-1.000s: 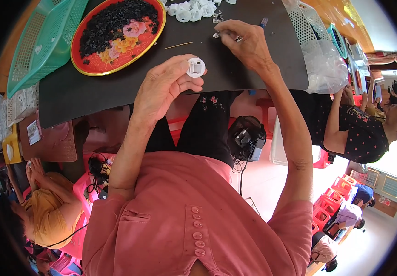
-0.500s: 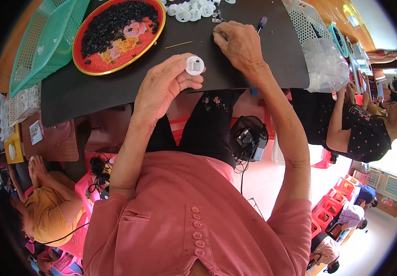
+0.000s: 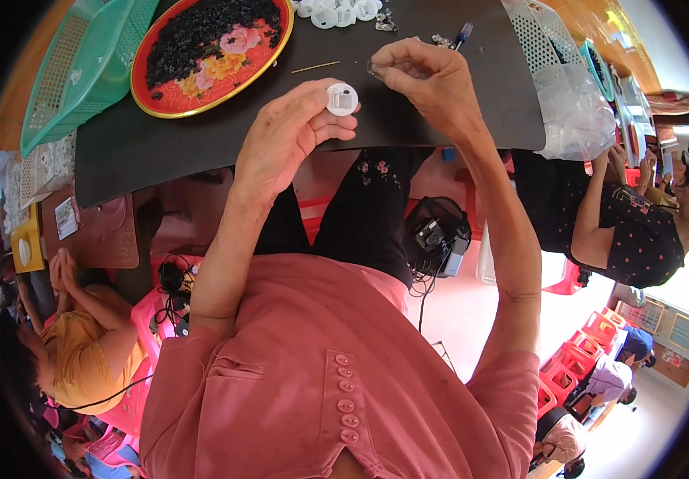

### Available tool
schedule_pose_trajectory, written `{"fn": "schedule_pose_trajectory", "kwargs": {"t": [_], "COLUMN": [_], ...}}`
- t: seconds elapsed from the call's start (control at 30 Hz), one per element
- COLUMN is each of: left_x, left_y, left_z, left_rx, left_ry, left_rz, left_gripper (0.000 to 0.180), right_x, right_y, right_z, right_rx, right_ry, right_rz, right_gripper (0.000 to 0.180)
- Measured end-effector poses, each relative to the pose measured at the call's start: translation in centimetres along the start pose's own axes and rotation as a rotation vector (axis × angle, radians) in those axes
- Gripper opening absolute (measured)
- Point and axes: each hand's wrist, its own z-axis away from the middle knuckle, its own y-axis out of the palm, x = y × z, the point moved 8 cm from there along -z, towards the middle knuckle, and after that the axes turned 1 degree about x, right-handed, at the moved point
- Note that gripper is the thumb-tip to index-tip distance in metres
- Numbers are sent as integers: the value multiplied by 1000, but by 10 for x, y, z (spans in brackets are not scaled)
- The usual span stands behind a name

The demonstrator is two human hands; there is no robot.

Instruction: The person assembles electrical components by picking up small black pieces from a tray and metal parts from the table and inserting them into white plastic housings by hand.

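My left hand (image 3: 284, 132) holds a round white plastic part (image 3: 343, 99) between thumb and fingers. A square recess and a small dark hole show on the face of that part. To its right, over the dark table, my right hand (image 3: 434, 80) pinches a small, partly see-through piece (image 3: 373, 69) at its fingertips; its exact kind is too small to tell. Beyond the left hand lies a thin yellowish stick (image 3: 315, 67). More round white parts (image 3: 336, 13) are gathered at the far edge, beside small clear pieces (image 3: 386, 22).
A red flowered tray (image 3: 170, 102) of small black parts stands at the far left, next to a green basket (image 3: 57, 104). A blue-capped pen-like tool (image 3: 464, 35) lies beyond my right hand. Clear plastic bag (image 3: 576, 120) hangs at the table's right edge. People sit on both sides.
My right hand has drawn back from the small clear pieces, and a small piece now shows in its fingertips. The left hand keeps its hold on the white part.
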Motion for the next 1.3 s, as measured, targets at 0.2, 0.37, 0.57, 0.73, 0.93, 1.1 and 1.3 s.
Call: {"fn": "schedule_pose_trajectory", "kwargs": {"t": [0.2,0.37,0.57,0.73,0.93,1.1,1.3], "left_x": [1,-1,-1,2,1,0,2], "left_y": [1,5,8,7,6,5,5], "left_z": [-1,1,1,1,0,1,1], "left_rx": [0,-4,-7,-15,-30,-56,-54], "left_ry": [34,57,63,63,71,75,72], "left_rz": [-61,-72,-139,-167,-186,-157,-150], "left_gripper": [33,31,31,31,29,29,27], "right_x": [37,50,51,48,50,50,50], "right_y": [18,26,31,32,30,32,33], "right_z": [11,16,16,16,17,19,21], "right_rx": [144,186,212,225,175,219,221], "right_ry": [-97,-172,-182,-146,-138,-30,-37], "right_rz": [12,92,181,188,230,237,248], "right_gripper": [7,8,7,6,7,8,8]}}
